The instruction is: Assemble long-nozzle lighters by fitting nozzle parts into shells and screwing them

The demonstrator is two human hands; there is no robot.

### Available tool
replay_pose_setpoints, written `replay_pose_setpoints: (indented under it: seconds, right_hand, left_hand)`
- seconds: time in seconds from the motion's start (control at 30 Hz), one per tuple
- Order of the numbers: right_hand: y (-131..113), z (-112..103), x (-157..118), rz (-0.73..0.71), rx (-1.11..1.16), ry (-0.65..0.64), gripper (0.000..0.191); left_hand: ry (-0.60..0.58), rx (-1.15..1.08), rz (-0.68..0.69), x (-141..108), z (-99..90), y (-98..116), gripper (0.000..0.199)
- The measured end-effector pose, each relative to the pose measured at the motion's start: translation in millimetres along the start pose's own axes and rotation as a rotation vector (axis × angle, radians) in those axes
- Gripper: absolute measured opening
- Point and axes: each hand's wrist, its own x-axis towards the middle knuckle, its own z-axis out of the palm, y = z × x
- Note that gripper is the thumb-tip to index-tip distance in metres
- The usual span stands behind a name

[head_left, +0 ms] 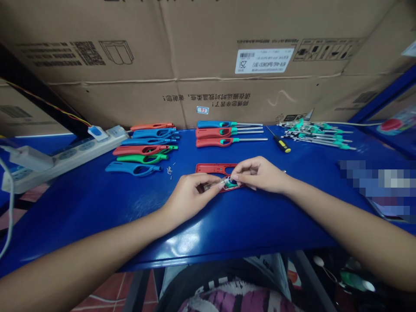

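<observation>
My left hand (pixel 194 195) is closed, thumb and fingers pinching a small clear part (pixel 208 186) with a pale tip. Fingers pinched together, my right hand (pixel 256 173) meets that tip from the other side; what it grips is too small to make out. Below both hands lies one red lighter half-shell (pixel 224 190), with a green piece (pixel 231 183) in it, largely covered by the fingers. Just behind is a second red half-shell (pixel 211 168), inner side up, its right end hidden by my right hand.
Coloured lighter shells (pixel 139 157) and small screws (pixel 169 170) lie left. Behind are assembled lighters (pixel 214 142) with metal rods. A yellow-black screwdriver (pixel 281 144) and a pile of green-tipped rods (pixel 320 135) lie right. A power strip (pixel 74 156) borders the left; cardboard (pixel 130 95) stands behind.
</observation>
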Motion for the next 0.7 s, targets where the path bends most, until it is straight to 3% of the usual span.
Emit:
replay_pose_setpoints:
  seconds: [0.37, 0.7]
  right_hand:
    - [2.5, 5.7, -0.3, -0.046, 0.085, 0.053, 0.044]
    - [1.3, 9.1, -2.9, -0.022, 0.045, 0.063, 0.042]
  left_hand:
    - [0.04, -0.061, 0.052, -1.0, 3.4, -2.6, 0.021]
    - [0.002, -0.034, 0.038, -2.3, 1.1, -0.2, 0.022]
